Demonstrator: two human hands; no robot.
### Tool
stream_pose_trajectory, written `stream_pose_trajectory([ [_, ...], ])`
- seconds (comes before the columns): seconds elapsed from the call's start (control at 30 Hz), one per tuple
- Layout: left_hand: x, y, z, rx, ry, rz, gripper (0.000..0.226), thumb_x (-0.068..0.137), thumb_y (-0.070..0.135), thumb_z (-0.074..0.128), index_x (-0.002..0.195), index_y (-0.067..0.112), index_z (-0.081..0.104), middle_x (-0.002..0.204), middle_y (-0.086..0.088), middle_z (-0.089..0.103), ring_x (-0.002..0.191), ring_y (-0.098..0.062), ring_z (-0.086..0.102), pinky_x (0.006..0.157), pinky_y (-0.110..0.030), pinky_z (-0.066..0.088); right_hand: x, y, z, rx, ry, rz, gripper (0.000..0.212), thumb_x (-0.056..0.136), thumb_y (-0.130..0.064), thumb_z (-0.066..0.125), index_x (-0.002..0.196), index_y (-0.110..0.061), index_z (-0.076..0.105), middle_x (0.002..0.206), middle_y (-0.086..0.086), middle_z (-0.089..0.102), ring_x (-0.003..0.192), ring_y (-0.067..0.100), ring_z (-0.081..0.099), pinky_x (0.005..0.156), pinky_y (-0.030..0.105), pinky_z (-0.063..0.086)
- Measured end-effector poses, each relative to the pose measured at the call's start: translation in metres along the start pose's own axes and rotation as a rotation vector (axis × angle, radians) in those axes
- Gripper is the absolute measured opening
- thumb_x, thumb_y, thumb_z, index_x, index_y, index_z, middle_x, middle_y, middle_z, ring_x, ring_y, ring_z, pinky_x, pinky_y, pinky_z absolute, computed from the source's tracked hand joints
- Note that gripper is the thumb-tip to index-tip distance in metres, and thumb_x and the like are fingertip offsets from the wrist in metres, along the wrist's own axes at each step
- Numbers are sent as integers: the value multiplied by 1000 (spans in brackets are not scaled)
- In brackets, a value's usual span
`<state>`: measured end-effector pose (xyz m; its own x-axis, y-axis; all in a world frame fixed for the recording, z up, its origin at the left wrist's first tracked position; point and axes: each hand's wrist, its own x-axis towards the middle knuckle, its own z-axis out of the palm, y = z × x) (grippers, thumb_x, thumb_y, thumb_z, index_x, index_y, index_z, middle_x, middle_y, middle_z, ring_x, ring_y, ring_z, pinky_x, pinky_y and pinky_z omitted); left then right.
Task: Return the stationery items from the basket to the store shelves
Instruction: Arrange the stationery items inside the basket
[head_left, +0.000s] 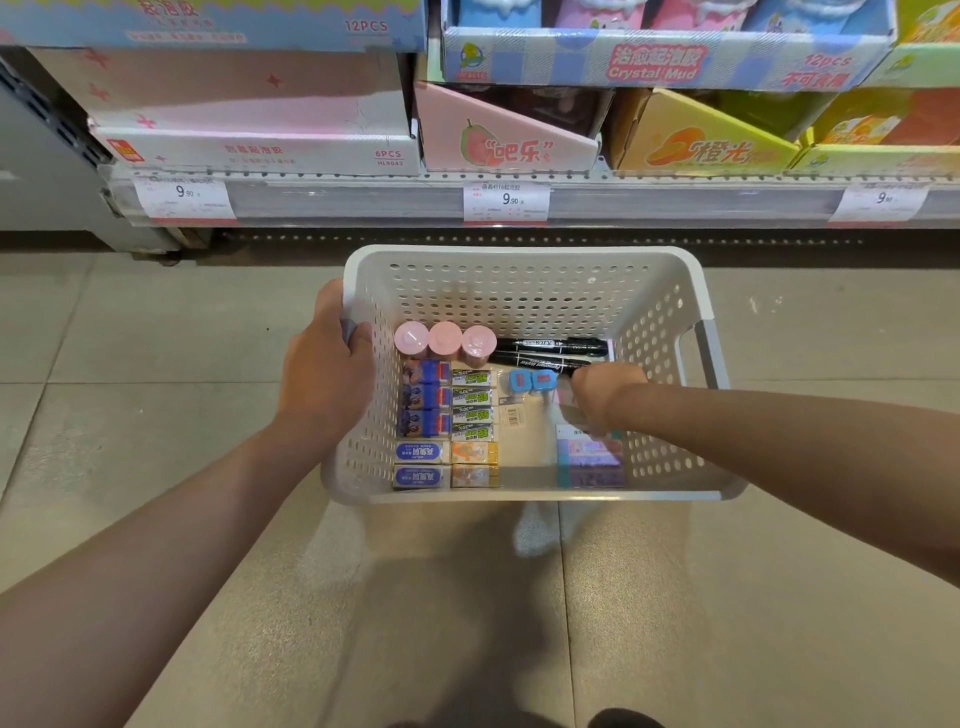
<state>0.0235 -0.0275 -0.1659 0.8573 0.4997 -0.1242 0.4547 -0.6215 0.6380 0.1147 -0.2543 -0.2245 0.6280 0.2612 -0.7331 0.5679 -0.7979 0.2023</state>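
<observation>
A white perforated basket (524, 283) is held above the tiled floor (156, 364) before a store shelf (519, 179) of boxed slime. The left hand (324, 364) grips its left rim. The right hand (605, 392) reaches inside, its fingers seemingly curled round something small, though blur hides what. Inside lie three pink-capped bottles (444, 340), two black markers (550, 351), rows of boxed erasers (447, 428) and two small blue items (532, 382).

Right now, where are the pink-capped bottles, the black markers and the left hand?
pink-capped bottles (444, 338): head view, cap of the middle bottle.
black markers (563, 346): head view, barrel of the upper marker.
left hand (332, 364): head view, back of the hand gripping the basket (519, 254) rim.
</observation>
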Motion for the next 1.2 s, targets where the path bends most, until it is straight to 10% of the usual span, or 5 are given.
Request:
stream_pose_trajectory([
  [0.43,0,0,0,-6,-5,-1,37,99,17,38,136,20,35,122,-7,57,89,-16,51,75,-33,45,-3,0,-4,-67,-75,-40,62,80,-28,73,130,-9,41,117,4,57,109,23,57,82,31,48],
  [0.77,1,-2,1,-6,-7,-10,38,99,18,37,137,21,34,124,-6,57,89,-15,52,74,-32,45,-8,20,-42,259,-124,-155,23,91,-13,51,105,-4,68,62,1,63,53,11,59,54,19,48],
  [1.2,-1,0,0,-11,-6,10,37,99,15,37,136,20,35,121,-8,58,86,-18,53,70,-33,46,-5,6,-5,107,59,-275,20,83,-6,59,102,-4,64,104,11,65,89,22,59,57,20,41],
])
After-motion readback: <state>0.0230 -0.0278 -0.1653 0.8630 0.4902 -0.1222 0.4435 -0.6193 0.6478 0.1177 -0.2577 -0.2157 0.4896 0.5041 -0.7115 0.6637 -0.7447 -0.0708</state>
